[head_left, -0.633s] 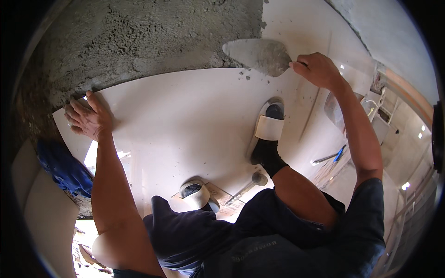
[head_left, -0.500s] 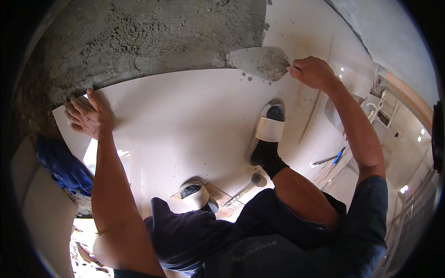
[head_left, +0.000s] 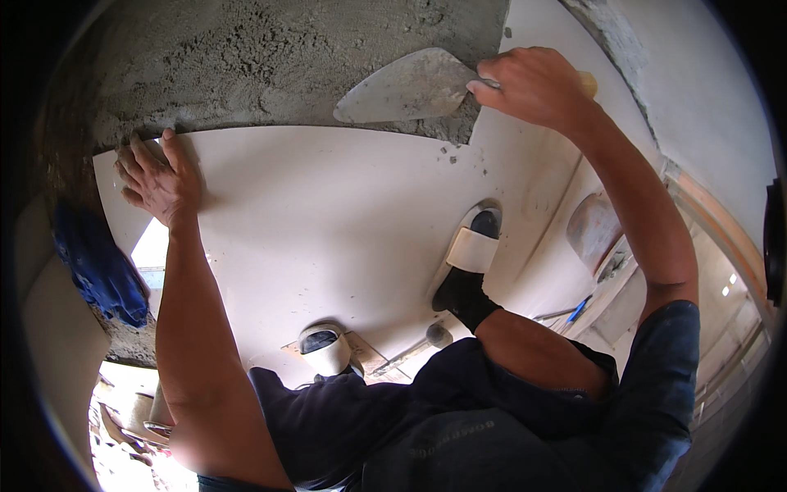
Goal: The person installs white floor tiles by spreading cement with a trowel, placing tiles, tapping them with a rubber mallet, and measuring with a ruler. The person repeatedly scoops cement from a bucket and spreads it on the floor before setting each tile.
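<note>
My left hand [head_left: 162, 182] lies with fingers apart on a large white tile [head_left: 311, 205], its fingertips at the tile's far edge beside a band of rough grey mortar [head_left: 221, 66]. My right hand [head_left: 531, 88] is closed round the handle of a pointed steel trowel [head_left: 398, 90], whose dirty blade lies flat over the mortar just beyond that edge; part of a yellowish grip shows behind the knuckles. Small crumbs of mortar are on the white surface below the trowel.
My feet in white slides [head_left: 471, 250] stand on the white surface. A bunched blue cloth [head_left: 102, 271] is at the left. At the right are a pale wall [head_left: 693, 74], a bucket-like object [head_left: 594, 230], a blue-handled tool [head_left: 578, 310] and a wooden strip [head_left: 713, 221].
My right hand and the trowel have moved up and to the left, farther onto the mortar. My left hand appears slightly higher in view, still resting on the tile edge.
</note>
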### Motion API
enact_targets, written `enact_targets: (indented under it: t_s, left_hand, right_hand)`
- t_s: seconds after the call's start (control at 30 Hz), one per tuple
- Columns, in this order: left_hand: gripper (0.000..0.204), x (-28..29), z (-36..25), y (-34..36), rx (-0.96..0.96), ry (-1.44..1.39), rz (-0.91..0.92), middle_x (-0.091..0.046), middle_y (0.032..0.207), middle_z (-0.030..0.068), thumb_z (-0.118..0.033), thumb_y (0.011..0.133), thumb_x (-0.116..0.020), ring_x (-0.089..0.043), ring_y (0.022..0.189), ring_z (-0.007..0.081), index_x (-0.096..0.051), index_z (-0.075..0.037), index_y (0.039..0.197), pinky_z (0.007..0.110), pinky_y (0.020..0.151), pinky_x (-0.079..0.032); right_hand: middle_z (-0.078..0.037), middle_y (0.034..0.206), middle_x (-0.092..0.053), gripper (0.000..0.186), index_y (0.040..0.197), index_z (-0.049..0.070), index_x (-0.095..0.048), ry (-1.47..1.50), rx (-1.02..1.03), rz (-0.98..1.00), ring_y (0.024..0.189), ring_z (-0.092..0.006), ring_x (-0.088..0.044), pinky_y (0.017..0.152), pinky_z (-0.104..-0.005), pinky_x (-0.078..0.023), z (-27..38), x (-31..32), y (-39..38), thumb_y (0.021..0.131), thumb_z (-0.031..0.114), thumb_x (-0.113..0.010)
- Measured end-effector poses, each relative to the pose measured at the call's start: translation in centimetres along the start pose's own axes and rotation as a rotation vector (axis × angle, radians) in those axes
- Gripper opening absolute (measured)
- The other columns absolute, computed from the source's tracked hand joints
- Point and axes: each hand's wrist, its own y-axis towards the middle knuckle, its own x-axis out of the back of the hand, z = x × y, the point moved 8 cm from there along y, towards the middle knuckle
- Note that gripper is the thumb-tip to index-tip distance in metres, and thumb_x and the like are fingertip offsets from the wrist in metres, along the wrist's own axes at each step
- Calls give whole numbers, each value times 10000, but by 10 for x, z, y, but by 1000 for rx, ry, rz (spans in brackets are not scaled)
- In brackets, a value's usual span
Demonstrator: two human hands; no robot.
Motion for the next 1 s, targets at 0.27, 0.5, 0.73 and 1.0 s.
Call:
enact_targets:
  t_s: [0.27,0.5,0.73,1.0]
  left_hand:
    - [780,-1,3,0,-11,29,-46,-291,1525,154,-681,918,-295,-208,1427,348,-346,-121,1459,539,1125,-150]
    - [767,2,3,0,-27,-16,-89,-307,1519,147,-672,924,-303,-228,1420,343,-349,-122,1458,539,1129,-145]
    - [798,3,-26,-44,204,-111,-114,-253,1530,197,-668,927,-294,-188,1436,343,-305,-80,1467,581,1118,-140]
    - [800,5,-41,-51,199,-113,-74,-246,1528,213,-654,939,-273,-180,1439,339,-274,-66,1481,533,1140,-116]
  right_hand:
    - [-124,720,-661,303,819,87,-670,-106,47,113,724,-311,-656,691,-420,-527,-32,-25,-24,880,347,-528]
    - [-78,713,-661,278,740,86,-632,-174,42,45,691,-266,-653,666,-384,-523,-68,-46,-68,873,311,-536]
    - [-45,737,-666,221,758,109,-661,-330,10,30,757,-218,-646,721,-351,-498,-83,-37,-78,840,297,-578]
    - [-30,824,-668,215,768,101,-683,-378,277,-153,882,-187,-588,860,-335,-387,-71,0,-36,808,301,-614]
